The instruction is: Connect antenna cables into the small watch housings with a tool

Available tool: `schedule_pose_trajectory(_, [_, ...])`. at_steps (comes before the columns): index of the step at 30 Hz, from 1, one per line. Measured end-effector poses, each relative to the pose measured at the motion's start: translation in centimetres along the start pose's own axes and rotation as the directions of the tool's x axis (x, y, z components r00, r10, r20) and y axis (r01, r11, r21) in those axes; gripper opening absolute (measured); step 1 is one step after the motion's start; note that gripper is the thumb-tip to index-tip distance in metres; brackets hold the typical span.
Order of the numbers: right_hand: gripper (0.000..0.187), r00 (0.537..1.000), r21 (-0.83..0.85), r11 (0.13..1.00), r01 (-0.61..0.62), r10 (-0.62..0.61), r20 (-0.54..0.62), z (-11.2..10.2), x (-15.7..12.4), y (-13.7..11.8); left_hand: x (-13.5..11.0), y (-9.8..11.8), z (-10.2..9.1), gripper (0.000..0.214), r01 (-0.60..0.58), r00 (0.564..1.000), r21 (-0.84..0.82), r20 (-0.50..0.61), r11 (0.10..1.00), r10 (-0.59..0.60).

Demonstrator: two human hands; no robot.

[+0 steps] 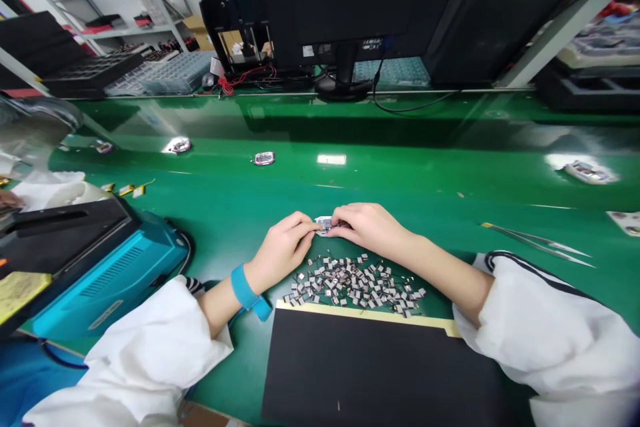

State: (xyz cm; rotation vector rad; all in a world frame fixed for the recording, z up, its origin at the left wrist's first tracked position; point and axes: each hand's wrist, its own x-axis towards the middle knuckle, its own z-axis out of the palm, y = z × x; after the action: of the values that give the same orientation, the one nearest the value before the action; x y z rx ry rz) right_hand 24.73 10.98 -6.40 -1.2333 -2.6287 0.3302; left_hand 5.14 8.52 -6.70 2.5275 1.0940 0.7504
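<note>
My left hand (281, 249) and my right hand (367, 227) meet over the green belt (320, 193), both pinching a small silvery circuit piece (324, 223) between their fingertips. Just below my hands lies a scattered pile of several small grey components (350, 283). A blue wrist strap (246, 288) circles my left wrist. Both arms wear white sleeves.
A black mat (380, 367) lies at the near edge. A teal-and-black device (95, 260) stands on the left. Metal tweezers (537, 240) rest on the right. Small boards (264, 159) lie farther up the belt. A black monitor stand (345, 83) and trays are behind.
</note>
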Motion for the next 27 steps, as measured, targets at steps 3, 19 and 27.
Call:
schedule_pose_trajectory(3, [0.017, 0.999, -0.018, 0.999, 0.043, -0.043, 0.020, -0.2, -0.1, 0.1, 0.2, -0.6, 0.5, 0.023, -0.051, 0.997, 0.106, 0.055, 0.993, 0.046])
schedule_pose_trajectory(19, [0.018, 0.988, 0.239, 0.966, -0.096, 0.121, -0.095, 0.4, -2.3, 2.1, 0.3, -0.6, 0.4, 0.018, -0.106, 0.994, 0.117, 0.049, 0.988, 0.101])
schedule_pose_trajectory(27, [0.036, 0.993, 0.308, 0.951, 0.026, 0.010, -0.116, 1.7, -1.9, 1.4, 2.0, -0.7, 1.5, 0.011, -0.205, 0.979, 0.108, 0.009, 0.973, 0.205])
